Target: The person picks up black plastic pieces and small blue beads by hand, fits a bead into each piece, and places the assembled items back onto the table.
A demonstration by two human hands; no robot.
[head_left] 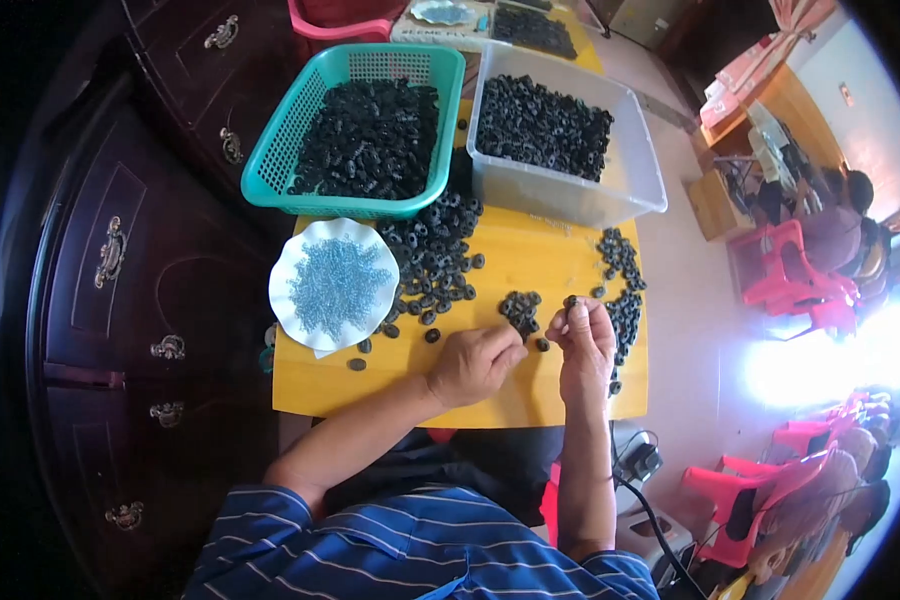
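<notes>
My right hand [587, 345] pinches a small black ring-shaped part [571, 301] between thumb and fingertips, above the right half of the yellow table. Close by on its left, my left hand [477, 366] is closed with the fingers curled in; whatever it may hold is hidden. Just beyond the hands lies a small heap of black parts [519, 308], with one loose black part [542, 344] between them. A larger spread of black parts [435, 250] covers the table's left middle. More black parts [625, 318] line the right edge.
A wavy white plate [282, 300] of tiny clear bluish pieces sits at left. Behind stand a green basket [270, 165] and a translucent bin [580, 205], both filled with black parts. Dark drawers [160, 270] border the left. Other people sit on pink chairs [790, 265] at right.
</notes>
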